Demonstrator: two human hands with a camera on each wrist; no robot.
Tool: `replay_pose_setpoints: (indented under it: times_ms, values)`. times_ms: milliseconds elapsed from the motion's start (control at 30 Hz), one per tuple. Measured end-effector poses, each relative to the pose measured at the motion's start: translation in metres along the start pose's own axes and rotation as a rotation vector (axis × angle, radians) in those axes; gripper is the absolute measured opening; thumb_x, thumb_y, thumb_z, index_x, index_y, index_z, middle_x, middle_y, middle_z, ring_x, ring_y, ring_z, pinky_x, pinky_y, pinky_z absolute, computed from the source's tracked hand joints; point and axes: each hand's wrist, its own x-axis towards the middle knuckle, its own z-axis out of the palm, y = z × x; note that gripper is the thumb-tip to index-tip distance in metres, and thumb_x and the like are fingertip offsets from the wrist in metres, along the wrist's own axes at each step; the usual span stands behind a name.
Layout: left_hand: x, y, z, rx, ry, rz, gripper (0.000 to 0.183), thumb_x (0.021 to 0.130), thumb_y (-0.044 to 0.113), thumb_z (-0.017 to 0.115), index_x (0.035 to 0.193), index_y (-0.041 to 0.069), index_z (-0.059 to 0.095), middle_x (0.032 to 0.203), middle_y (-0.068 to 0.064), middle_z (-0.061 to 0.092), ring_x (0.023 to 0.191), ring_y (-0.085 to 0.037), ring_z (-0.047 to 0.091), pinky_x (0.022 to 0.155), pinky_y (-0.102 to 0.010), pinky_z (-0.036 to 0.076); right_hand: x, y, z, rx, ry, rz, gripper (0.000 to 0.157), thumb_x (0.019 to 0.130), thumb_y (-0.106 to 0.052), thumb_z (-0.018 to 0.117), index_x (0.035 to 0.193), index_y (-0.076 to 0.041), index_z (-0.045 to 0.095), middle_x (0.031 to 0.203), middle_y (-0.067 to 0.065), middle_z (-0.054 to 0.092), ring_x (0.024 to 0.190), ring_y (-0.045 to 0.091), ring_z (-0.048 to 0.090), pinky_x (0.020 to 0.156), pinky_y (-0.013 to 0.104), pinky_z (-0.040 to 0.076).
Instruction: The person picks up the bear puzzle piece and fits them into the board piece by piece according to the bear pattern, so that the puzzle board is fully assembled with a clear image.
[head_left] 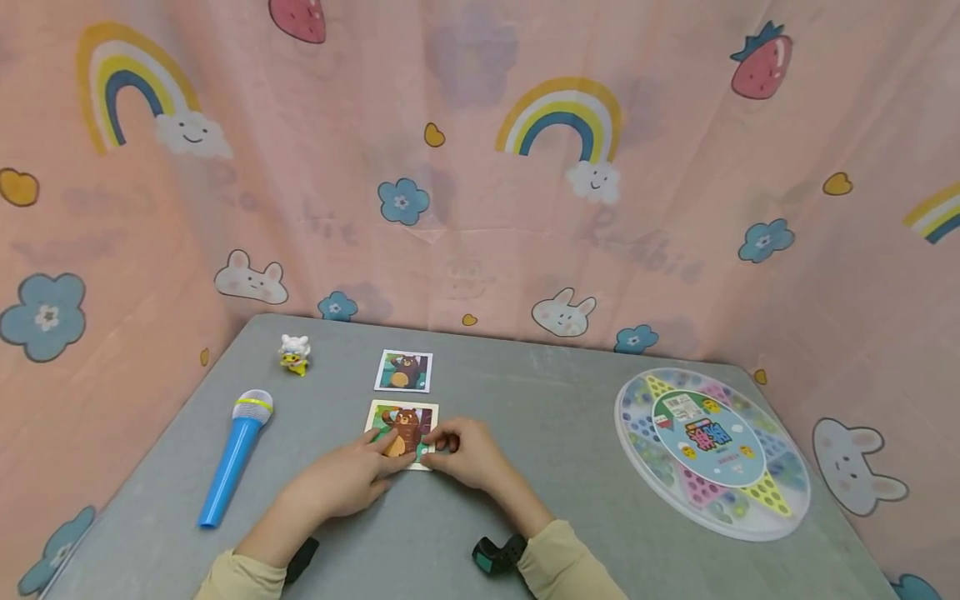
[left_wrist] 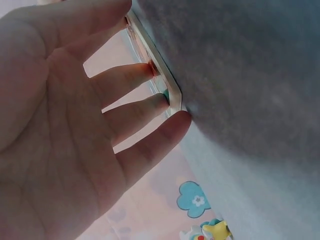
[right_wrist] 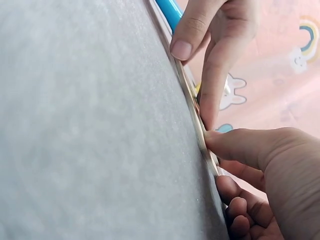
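A square bear puzzle (head_left: 407, 419) with a pale raised border lies flat on the table, a brown bear pictured on it. My left hand (head_left: 347, 482) reaches over it from the left, its fingers stretched out and fingertips resting on the picture and border; its thumb touches the near edge. At the near right corner, my right hand (head_left: 471, 454) pinches the puzzle between thumb and forefinger, the other fingers curled beside the border. In the right wrist view the right thumb (right_wrist: 240, 145) presses on the border. Just behind lies a card (head_left: 403, 371) with a matching bear picture.
A blue toy microphone (head_left: 234, 462) lies on the grey table (head_left: 540, 417) at the left, with a small white and yellow figurine (head_left: 295, 355) behind it. At the right sits a round Chinese checkers box (head_left: 712, 454). A patterned pink curtain (head_left: 465, 150) hangs behind.
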Motion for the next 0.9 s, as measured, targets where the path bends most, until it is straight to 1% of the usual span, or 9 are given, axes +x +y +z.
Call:
replay_pose_setpoints:
  times_ms: [233, 400, 533, 600, 667, 767, 833, 900]
  values:
    - [0.0, 0.0004, -0.001, -0.027, -0.023, -0.022, 0.048, 0.099, 0.012, 0.073, 0.146, 0.02, 0.067, 0.164, -0.025, 0.043, 0.151, -0.051, 0.038, 0.106, -0.066, 0.049, -0.0004, 0.001, 0.0017, -0.01, 0.009, -0.025, 0.011, 0.086, -0.012, 0.087, 0.095, -0.008, 0.081, 0.08, -0.002, 0.064, 0.066, 0.001, 0.045, 0.062, 0.02, 0.04]
    - [0.0002, 0.0011, -0.002, -0.039, -0.045, -0.044, 0.05, 0.1, 0.012, 0.073, 0.148, 0.021, 0.066, 0.166, -0.024, 0.04, 0.152, -0.05, 0.037, 0.108, -0.066, 0.048, -0.0002, 0.0047, 0.0013, -0.02, -0.009, -0.043, 0.01, 0.088, -0.014, 0.086, 0.096, -0.011, 0.081, 0.081, -0.005, 0.063, 0.067, 0.002, 0.045, 0.063, 0.021, 0.04]
    - [0.0007, 0.0024, -0.0025, -0.044, -0.054, -0.058, 0.05, 0.1, 0.013, 0.073, 0.149, 0.021, 0.065, 0.167, -0.023, 0.038, 0.153, -0.049, 0.035, 0.107, -0.066, 0.049, -0.0002, 0.0048, 0.0005, -0.008, -0.016, -0.038, 0.011, 0.089, -0.014, 0.086, 0.098, -0.01, 0.081, 0.081, -0.006, 0.063, 0.066, 0.003, 0.045, 0.063, 0.022, 0.04]
    - [0.0009, 0.0033, -0.0017, -0.031, -0.053, -0.051, 0.051, 0.1, 0.014, 0.073, 0.149, 0.018, 0.064, 0.167, -0.024, 0.037, 0.154, -0.05, 0.033, 0.108, -0.066, 0.048, -0.0003, 0.004, 0.0008, -0.016, -0.015, -0.034, 0.014, 0.09, -0.016, 0.086, 0.101, -0.009, 0.081, 0.082, -0.006, 0.062, 0.067, 0.003, 0.046, 0.063, 0.022, 0.041]
    - [0.0011, 0.0041, -0.0003, -0.011, -0.052, -0.043, 0.052, 0.099, 0.015, 0.074, 0.15, 0.01, 0.062, 0.167, -0.026, 0.038, 0.155, -0.05, 0.032, 0.111, -0.065, 0.046, 0.0, 0.0035, 0.0017, -0.03, -0.01, -0.036, 0.016, 0.091, -0.017, 0.085, 0.104, -0.009, 0.08, 0.082, -0.005, 0.062, 0.068, 0.003, 0.046, 0.063, 0.022, 0.041]
    - [0.0016, 0.0051, 0.0015, 0.018, -0.045, -0.03, 0.058, 0.098, 0.016, 0.075, 0.151, 0.001, 0.057, 0.166, -0.028, 0.038, 0.155, -0.051, 0.032, 0.115, -0.064, 0.043, 0.0001, 0.0029, 0.0024, -0.051, -0.002, -0.044, 0.015, 0.091, -0.017, 0.085, 0.102, -0.01, 0.08, 0.082, -0.006, 0.062, 0.068, 0.003, 0.046, 0.063, 0.022, 0.041]
    - [0.0015, 0.005, 0.0023, 0.021, -0.042, -0.028, 0.06, 0.098, 0.015, 0.075, 0.152, 0.0, 0.055, 0.165, -0.027, 0.039, 0.154, -0.05, 0.033, 0.116, -0.064, 0.042, 0.0002, 0.0026, 0.0026, -0.062, 0.003, -0.055, 0.011, 0.091, -0.016, 0.085, 0.099, -0.011, 0.081, 0.082, -0.006, 0.062, 0.068, 0.003, 0.045, 0.063, 0.022, 0.041]
    - [0.0013, 0.0045, 0.0024, 0.019, -0.038, -0.024, 0.06, 0.098, 0.015, 0.075, 0.154, 0.005, 0.056, 0.166, -0.027, 0.038, 0.153, -0.051, 0.035, 0.114, -0.065, 0.043, -0.0001, 0.002, 0.0026, -0.07, 0.006, -0.066, 0.006, 0.092, -0.015, 0.083, 0.096, -0.011, 0.081, 0.081, -0.005, 0.063, 0.067, 0.002, 0.045, 0.063, 0.022, 0.04]
